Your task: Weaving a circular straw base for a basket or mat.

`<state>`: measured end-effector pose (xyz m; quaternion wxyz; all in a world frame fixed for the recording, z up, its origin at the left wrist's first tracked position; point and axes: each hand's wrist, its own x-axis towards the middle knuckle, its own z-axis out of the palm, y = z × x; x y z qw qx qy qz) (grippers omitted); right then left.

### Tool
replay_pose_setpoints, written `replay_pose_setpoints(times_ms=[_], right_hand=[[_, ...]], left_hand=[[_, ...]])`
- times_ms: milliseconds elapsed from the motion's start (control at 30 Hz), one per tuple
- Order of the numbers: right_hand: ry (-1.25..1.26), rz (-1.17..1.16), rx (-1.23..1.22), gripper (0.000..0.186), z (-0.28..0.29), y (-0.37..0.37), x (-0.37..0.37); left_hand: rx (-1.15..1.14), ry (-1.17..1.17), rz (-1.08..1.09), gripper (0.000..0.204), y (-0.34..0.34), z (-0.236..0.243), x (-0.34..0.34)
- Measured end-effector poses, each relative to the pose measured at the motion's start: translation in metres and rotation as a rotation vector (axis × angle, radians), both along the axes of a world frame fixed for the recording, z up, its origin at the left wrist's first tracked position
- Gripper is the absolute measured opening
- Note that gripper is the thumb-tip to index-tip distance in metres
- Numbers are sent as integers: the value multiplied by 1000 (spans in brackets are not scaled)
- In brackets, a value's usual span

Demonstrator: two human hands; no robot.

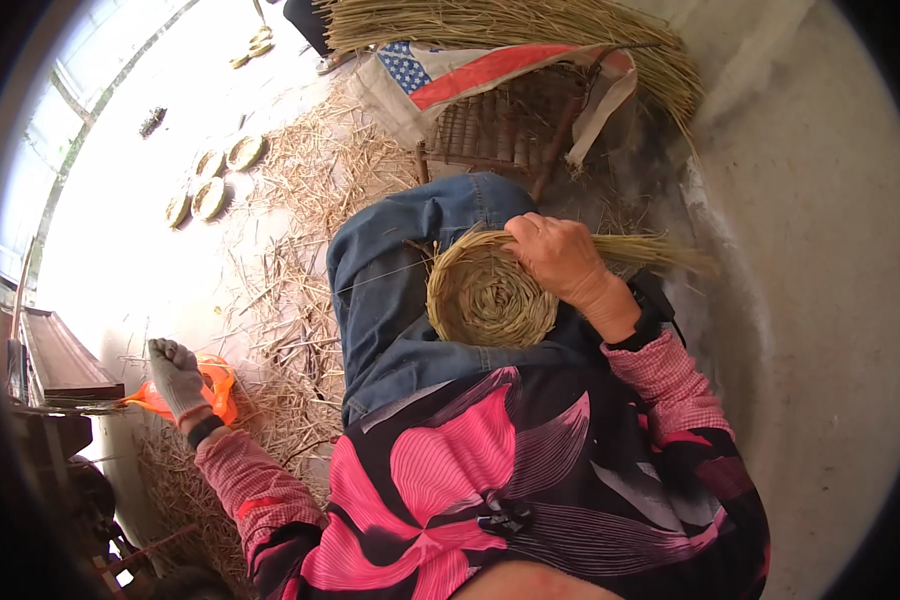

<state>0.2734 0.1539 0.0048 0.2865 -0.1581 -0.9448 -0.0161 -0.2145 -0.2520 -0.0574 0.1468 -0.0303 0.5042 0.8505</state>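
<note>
A shallow round basket [495, 295] of coiled straw rests tilted on my lap, its inside facing me. My right hand [560, 262] is closed over its far right rim, where a loose bundle of straw [655, 252] trails off to the right. From the basket's left rim a thin thread [380, 276] runs taut across my jeans toward my left hand [176, 376]. That hand wears a grey glove and is closed in a fist, out to the left and well apart from the basket. The thread's end inside the fist is hidden.
Ahead stands a small wooden chair [485, 130] with a printed sack [395, 95] and a long straw bundle [530, 25] on it. Several small baskets [208, 198] lie on the floor at left. Below my left hand are an orange bag [218, 388] and scattered straw [290, 330].
</note>
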Motion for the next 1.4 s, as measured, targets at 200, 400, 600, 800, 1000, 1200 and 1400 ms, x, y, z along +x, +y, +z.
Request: replay_pose_setpoints(times_ms=[200, 400, 600, 800, 1000, 1200, 1400], right_hand=[[64, -49, -55, 19, -3, -7, -1], [-28, -33, -153, 15, 0, -4, -11], [-188, -95, -247, 17, -4, -2, -23], [-232, -108, -215, 18, 0, -3, -25], [-279, -160, -246, 19, 4, -5, -24], [-221, -145, -273, 20, 0, -5, -22], [-221, -155, -256, 21, -3, -5, -22]], left_hand=[[-41, -96, 128, 28, -10, -61, 5], [-1061, 254, -238, 26, 10, -38, 64], [-897, 1121, -720, 31, 138, 28, 177], [-1150, 1713, -892, 20, 215, 90, 279], [-1184, 1763, -952, 19, 235, 94, 295], [-1199, 1781, -942, 18, 235, 90, 299], [-1199, 1794, -929, 17, 234, 88, 298]])
